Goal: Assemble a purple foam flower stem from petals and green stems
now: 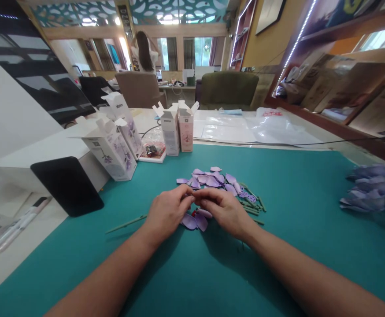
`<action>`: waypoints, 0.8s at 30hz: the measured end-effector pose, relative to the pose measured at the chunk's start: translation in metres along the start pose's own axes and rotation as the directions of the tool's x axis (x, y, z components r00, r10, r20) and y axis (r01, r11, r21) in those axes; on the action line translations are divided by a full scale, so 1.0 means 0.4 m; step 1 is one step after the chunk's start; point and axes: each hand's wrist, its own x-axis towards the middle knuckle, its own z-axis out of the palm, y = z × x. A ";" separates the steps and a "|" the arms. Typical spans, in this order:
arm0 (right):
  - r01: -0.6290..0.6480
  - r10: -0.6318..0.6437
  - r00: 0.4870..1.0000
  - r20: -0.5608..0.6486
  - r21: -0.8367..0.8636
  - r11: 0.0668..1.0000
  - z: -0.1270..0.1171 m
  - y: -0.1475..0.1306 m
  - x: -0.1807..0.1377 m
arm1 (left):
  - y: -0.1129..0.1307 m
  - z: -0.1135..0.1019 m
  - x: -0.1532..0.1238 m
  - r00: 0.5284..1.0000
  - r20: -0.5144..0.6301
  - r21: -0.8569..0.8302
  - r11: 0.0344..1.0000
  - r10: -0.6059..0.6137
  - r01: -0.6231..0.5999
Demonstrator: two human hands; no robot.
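Observation:
My left hand (166,210) and my right hand (223,209) meet at the middle of the green mat, thumbs and fingers pinched together. What sits between the fingertips is too small and covered to make out. Just below them show purple petals (190,222) with a small red bit (194,213), partly hidden by the fingers. A green stem (126,224) sticks out leftward from behind my left hand; whether it joins the petals is hidden. Beyond the fingers lies a pile of loose purple petals (209,178). Several short green stems (252,207) and lilac lacy pieces (252,198) lie by my right hand.
Open cartons with flower pictures (111,152) stand at left, and two more (186,132) at the back. A black tablet-like panel (67,186) leans at left. Purple flowers (369,188) lie at right. Clear plastic bags (272,127) cover the back strip. A person (144,53) is far off.

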 end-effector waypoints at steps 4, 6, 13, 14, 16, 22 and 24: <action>0.005 -0.005 1.000 0.007 -0.059 0.998 0.001 -0.012 -0.005 | 0.001 -0.001 0.001 1.000 0.014 -0.010 1.000 0.009 -0.008; -0.001 0.003 1.000 0.027 -0.081 0.997 0.002 -0.021 -0.009 | 0.001 -0.002 0.002 1.000 0.024 -0.025 1.000 0.013 -0.012; 0.023 -0.013 0.997 0.081 -0.112 0.993 -0.057 -0.041 0.007 | -0.002 -0.006 0.005 0.999 0.044 -0.053 0.998 0.029 -0.026; 0.034 -0.029 0.999 0.030 -0.181 0.983 -0.082 -0.040 0.015 | -0.002 -0.007 0.006 0.998 0.047 -0.062 0.998 0.029 -0.026; 0.023 -0.080 0.987 -0.138 -0.372 0.928 -0.136 -0.035 0.030 | -0.004 -0.008 0.006 0.998 0.054 -0.082 0.996 0.026 -0.022; -0.124 -0.044 0.983 -0.179 -0.819 0.560 -0.253 -0.008 0.053 | -0.007 -0.010 0.007 0.998 0.063 -0.124 0.992 0.025 -0.017; -0.109 0.005 0.993 -0.120 -0.879 0.464 -0.262 0.007 0.056 | -0.008 -0.011 0.008 0.997 0.073 -0.137 0.990 0.025 -0.014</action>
